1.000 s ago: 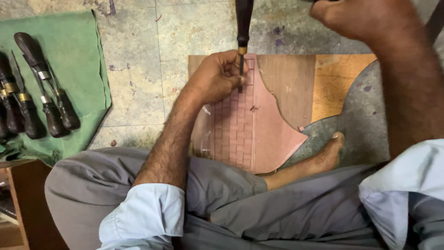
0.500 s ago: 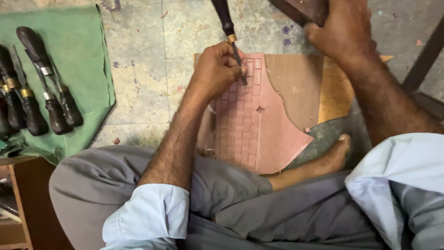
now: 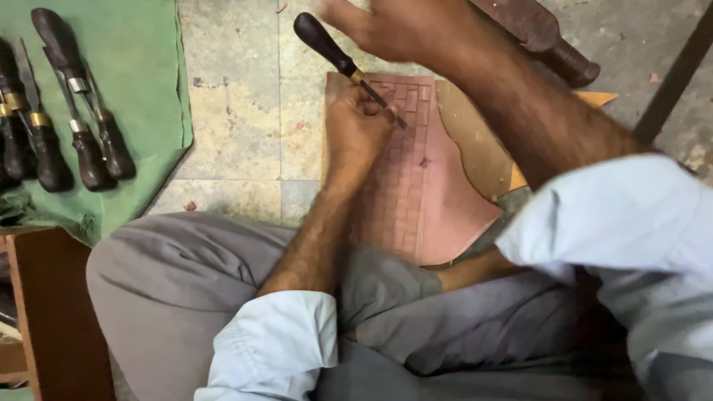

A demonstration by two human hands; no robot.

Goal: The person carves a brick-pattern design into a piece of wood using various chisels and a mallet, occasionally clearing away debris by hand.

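Nearest the camera: grey trousers (image 3: 223, 297) of the seated person, legs crossed, pale blue sleeves on both arms. Small wooden piece of furniture (image 3: 44, 312) at the lower left edge. Left hand (image 3: 356, 134) fingers curled tight around a stamping tool (image 3: 338, 59) with a dark rounded handle, brass ferrule and thin metal shaft; tool tilted, handle leaning up-left, tip down on the pink leather piece (image 3: 431, 186). Leather lies flat on the stone floor just past the knees, curved right edge, grid of small rectangles pressed over its left and top part. Tan board (image 3: 475, 148) under it, sticking out to the right. Right hand (image 3: 401, 30) raised above the tool handle, blurred; finger spread cannot be told, and whether it grips the dark wooden mallet (image 3: 549, 44) beyond it is unclear. Far left: green cloth (image 3: 141, 59) with a row of dark-handled tools (image 3: 74, 111) laid side by side.
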